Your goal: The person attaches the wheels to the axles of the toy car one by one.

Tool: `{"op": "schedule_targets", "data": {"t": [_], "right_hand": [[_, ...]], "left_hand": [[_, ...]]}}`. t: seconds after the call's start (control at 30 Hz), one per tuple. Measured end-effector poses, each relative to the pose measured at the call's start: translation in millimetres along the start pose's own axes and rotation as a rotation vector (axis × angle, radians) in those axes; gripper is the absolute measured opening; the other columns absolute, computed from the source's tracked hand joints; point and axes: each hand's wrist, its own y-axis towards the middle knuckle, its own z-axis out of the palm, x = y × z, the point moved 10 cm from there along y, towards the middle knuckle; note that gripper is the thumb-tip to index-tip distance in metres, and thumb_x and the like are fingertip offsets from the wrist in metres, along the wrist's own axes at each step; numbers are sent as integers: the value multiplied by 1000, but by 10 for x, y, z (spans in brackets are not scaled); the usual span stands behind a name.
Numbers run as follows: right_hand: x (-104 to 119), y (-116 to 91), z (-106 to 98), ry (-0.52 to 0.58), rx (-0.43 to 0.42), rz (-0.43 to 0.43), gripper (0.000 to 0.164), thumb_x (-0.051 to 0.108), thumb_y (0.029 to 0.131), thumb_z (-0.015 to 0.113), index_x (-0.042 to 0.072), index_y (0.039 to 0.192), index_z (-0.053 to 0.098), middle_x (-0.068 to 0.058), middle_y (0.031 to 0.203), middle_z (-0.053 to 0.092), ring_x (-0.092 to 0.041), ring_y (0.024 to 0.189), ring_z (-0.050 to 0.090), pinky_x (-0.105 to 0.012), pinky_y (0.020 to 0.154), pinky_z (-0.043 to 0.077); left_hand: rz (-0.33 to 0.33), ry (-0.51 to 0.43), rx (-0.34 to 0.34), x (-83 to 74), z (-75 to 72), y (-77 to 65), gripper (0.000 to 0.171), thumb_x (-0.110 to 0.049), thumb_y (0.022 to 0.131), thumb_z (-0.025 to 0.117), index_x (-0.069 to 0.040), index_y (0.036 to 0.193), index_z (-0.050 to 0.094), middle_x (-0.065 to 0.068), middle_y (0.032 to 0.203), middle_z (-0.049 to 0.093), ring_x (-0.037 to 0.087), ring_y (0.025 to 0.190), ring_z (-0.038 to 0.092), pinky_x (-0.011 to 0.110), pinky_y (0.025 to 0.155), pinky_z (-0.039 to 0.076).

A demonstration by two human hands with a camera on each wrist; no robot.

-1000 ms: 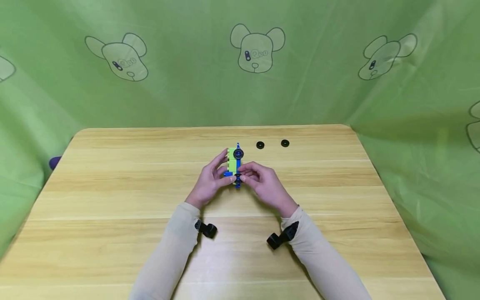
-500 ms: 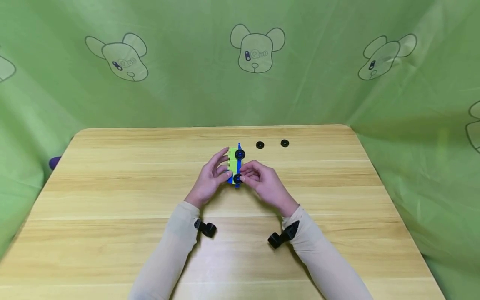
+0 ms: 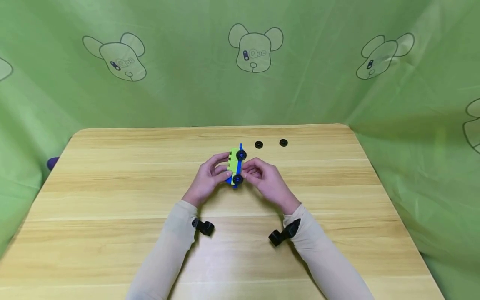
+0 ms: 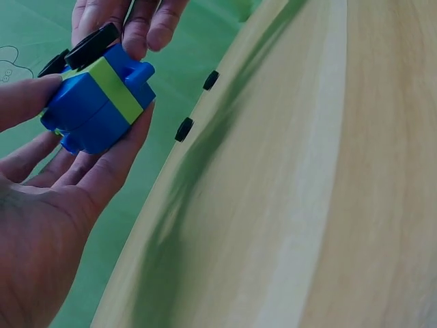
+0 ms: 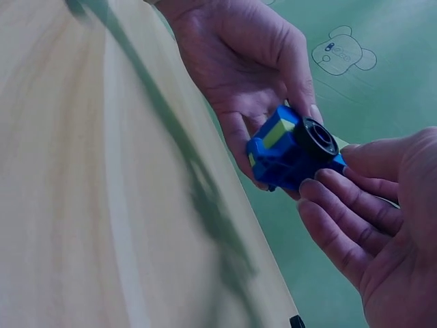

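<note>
My left hand [image 3: 206, 179] grips the toy vehicle [image 3: 233, 164], its thumb pinching the near end against the fingers on the other side. I hold it up above the table [image 3: 112, 187], nearer the far edge than the near one, its length running from far edge to near edge. It is lime green and blue, its studs facing my left palm. Two black wheels, the far wheel [image 3: 241, 155] and the near wheel [image 3: 238, 179], show on it. My right hand [image 3: 268, 183] has its fingers bent, tips right at the blue strip between those wheels; whether they pinch it, I cannot tell. Near the table's far edge, right of its middle, lie two black rings, the left ring [image 3: 258, 144] and the right ring [image 3: 283, 142], a little apart. Black cameras [image 3: 204, 228] sit at my beige cuffs. A green curtain [image 3: 187, 100] hangs beyond the far edge, and something purple [image 3: 52, 163] shows past the left edge, near the far left corner.
</note>
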Motion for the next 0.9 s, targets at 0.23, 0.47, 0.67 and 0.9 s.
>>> {"op": "schedule_targets", "data": {"t": [0.23, 0.47, 0.67, 0.9], "right_hand": [[23, 39, -143, 45, -75, -14, 27, 8, 92, 69, -1, 116, 60, -9, 103, 64, -22, 95, 61, -30, 82, 56], [13, 80, -215, 126, -126, 26, 41, 14, 96, 66, -4, 130, 51, -11, 113, 62, -23, 98, 63, -28, 85, 55], [-17, 95, -187, 137, -94, 42, 43, 19, 98, 63, 0, 135, 52, -12, 119, 63, -25, 103, 63, -36, 88, 55], [-51, 91, -153, 179, -53, 52, 44, 20, 98, 63, -4, 134, 53, -16, 115, 65, -41, 105, 61, -36, 88, 55]], "left_hand": [[1, 10, -1, -7, -13, -9, 57, 9, 90, 63, -1, 143, 45, 18, 132, 51, 27, 112, 59, 36, 90, 55], [23, 44, 17, -8, -11, -6, 53, 6, 90, 65, -1, 140, 50, 15, 131, 54, 27, 111, 59, 35, 91, 54], [7, 50, 26, -11, -6, -22, 50, 4, 91, 64, -1, 139, 51, 13, 134, 55, 28, 113, 59, 35, 93, 53], [15, 92, 35, -24, -11, -27, 48, 2, 92, 63, -2, 139, 53, 13, 133, 56, 27, 113, 60, 34, 95, 51]]}}
